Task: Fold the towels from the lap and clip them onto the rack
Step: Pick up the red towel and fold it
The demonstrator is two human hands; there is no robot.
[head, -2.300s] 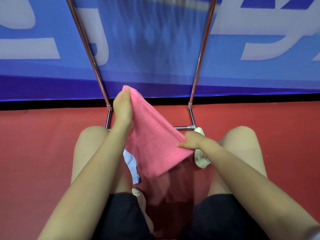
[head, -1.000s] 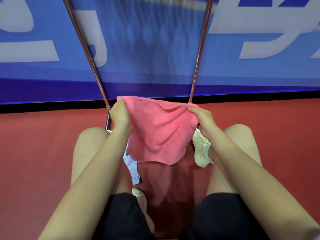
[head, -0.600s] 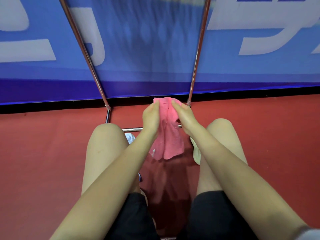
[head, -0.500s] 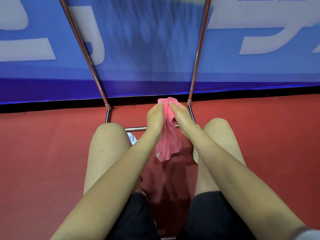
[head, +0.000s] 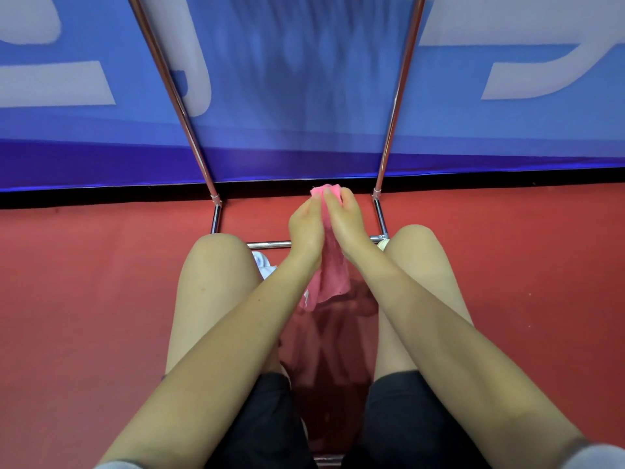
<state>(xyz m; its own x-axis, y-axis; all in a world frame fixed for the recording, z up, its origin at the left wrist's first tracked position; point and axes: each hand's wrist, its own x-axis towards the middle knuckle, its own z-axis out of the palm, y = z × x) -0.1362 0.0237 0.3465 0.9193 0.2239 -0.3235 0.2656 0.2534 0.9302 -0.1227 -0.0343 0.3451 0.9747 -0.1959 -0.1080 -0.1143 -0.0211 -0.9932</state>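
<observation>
Between both hands' fingers [head: 333, 201], pink towel [head: 329, 282] pinched

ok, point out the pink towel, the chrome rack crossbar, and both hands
pink towel [head: 333, 280]: head view, hanging folded part.
chrome rack crossbar [head: 269, 245]: head view, bare stretch left of the hands.
left hand [head: 306, 228]: head view, back.
right hand [head: 348, 220]: head view, back.

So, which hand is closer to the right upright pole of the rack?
The right hand. It grips the pink towel just left of the right pole base in the image. The left hand holds the same towel on the far side, further from that pole.
</observation>
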